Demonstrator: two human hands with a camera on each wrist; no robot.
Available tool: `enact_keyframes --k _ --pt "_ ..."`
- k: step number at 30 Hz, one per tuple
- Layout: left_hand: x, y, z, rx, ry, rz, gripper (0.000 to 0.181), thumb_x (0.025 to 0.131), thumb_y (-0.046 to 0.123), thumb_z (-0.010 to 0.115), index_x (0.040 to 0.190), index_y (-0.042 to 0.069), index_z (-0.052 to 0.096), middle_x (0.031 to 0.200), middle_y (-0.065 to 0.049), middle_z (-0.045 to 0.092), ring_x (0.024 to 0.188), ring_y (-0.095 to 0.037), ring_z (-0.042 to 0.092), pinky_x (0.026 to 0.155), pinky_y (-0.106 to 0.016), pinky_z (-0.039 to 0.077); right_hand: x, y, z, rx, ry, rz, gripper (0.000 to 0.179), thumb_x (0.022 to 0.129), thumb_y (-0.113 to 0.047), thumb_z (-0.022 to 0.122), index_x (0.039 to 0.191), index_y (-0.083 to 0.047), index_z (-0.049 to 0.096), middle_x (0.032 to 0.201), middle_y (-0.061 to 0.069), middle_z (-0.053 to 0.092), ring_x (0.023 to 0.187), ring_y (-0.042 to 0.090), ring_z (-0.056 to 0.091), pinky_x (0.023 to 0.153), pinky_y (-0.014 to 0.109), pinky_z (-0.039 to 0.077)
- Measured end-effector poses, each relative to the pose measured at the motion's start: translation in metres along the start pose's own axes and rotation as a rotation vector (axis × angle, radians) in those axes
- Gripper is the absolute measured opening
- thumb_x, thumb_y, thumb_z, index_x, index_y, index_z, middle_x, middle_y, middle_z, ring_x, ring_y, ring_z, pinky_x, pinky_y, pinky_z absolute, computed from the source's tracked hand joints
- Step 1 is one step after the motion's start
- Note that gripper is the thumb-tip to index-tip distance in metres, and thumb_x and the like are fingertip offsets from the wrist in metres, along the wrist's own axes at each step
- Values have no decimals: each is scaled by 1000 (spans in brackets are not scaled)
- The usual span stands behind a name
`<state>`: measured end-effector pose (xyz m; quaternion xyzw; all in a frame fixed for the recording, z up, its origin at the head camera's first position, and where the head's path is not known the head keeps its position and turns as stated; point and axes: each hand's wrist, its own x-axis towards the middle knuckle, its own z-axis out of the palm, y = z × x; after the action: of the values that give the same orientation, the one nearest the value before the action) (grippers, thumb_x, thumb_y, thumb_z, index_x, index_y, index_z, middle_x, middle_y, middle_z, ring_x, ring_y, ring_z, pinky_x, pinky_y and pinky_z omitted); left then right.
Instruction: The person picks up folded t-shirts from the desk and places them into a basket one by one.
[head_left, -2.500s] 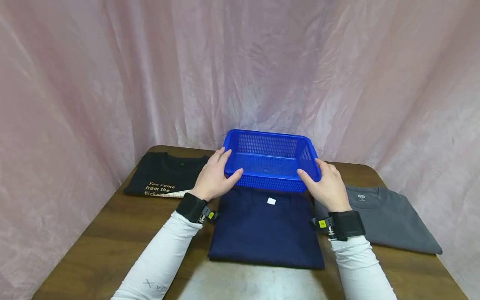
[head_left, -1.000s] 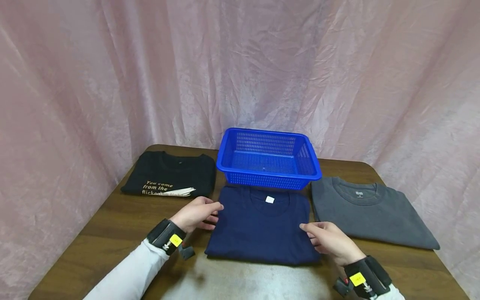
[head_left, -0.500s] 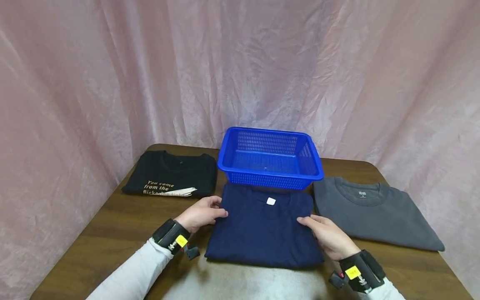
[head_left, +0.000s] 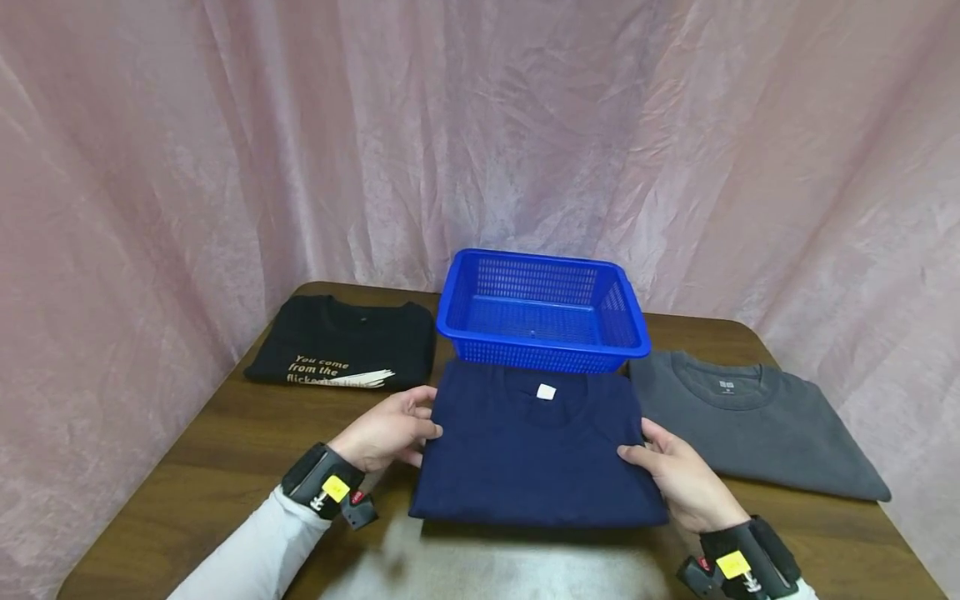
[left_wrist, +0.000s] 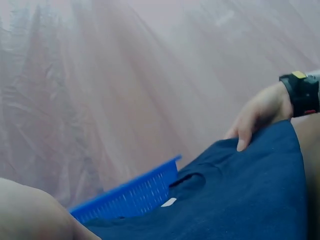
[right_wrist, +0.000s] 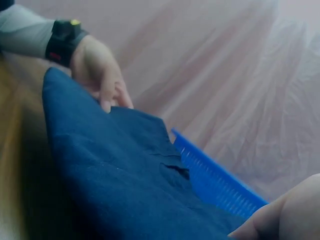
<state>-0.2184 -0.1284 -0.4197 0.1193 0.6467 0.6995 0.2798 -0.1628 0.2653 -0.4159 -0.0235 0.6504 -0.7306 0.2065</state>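
A folded navy T-shirt [head_left: 536, 454] with a white neck label hangs level just above the table, a shadow showing under its front edge. My left hand [head_left: 388, 432] grips its left side, thumb on top and the other fingers partly hidden beneath. On the opposite side my right hand [head_left: 686, 475] pinches the edge between thumb and fingers. Both wrist views show the navy cloth stretched between the two hands, with the far hand [left_wrist: 262, 112] clasping its edge. Right behind the shirt stands a blue plastic basket [head_left: 547, 352] with nothing inside.
To the left lies a folded black T-shirt [head_left: 352, 337] with printed lettering. A folded grey T-shirt [head_left: 765, 437] rests on the right, close to my right hand. The brown wooden table [head_left: 202, 458] ends at a pink curtain [head_left: 525, 125] behind the basket.
My hands left the basket and came down to the navy T-shirt's sides. They have now gripped it and raised it slightly off the table. The basket stays at the back.
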Motion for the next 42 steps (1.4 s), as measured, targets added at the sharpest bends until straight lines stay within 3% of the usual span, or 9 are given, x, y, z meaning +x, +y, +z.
enact_keyframes --k 7,14,23,27,35,38,42 --pt "-12 17 -1 -59 -43 26 48 94 -12 52 139 -2 35 114 -22 63 91 -33 64 67 -44 60 -15 -21 2 63 -39 -5 62 105 -4 48 155 -6 12 132 20 56 112 43 53 83 51 54" --pt "-19 35 -1 -94 -70 51 51 95 -12 52 141 0 34 114 -20 64 93 -33 64 72 -47 59 -24 -44 6 114 -134 -51 60 107 -4 43 155 -7 8 135 26 51 111 48 50 82 53 52" --pt "-24 74 3 -82 -89 131 49 95 -13 51 140 -3 34 118 -25 62 96 -39 63 76 -51 57 -27 -77 7 72 -125 -99 59 108 -8 44 156 -9 10 135 22 53 109 48 52 80 55 52" --pt "-16 89 2 -61 -66 149 47 97 -11 52 140 -4 36 115 -24 64 93 -37 65 74 -48 58 -20 -91 5 62 -112 -121 56 108 -9 44 155 -8 14 135 20 53 109 46 54 81 52 53" --pt "20 102 -5 -58 -10 187 39 98 -7 51 136 -4 42 105 -17 68 87 -31 66 71 -41 60 12 -112 -7 8 49 -68 60 105 -16 53 156 -11 22 116 10 67 98 35 64 74 45 58" --pt "37 105 -10 -74 44 187 40 98 -5 51 137 -3 42 104 -17 67 89 -29 66 72 -39 59 29 -118 -13 62 31 -66 59 106 -14 50 157 -10 20 116 8 66 96 30 65 74 42 59" --pt "57 107 -15 -100 139 147 56 97 0 58 146 2 33 112 -17 65 93 -28 66 75 -39 59 51 -123 -21 129 -51 -72 57 107 -8 42 157 -10 16 122 11 60 96 28 65 74 39 59"
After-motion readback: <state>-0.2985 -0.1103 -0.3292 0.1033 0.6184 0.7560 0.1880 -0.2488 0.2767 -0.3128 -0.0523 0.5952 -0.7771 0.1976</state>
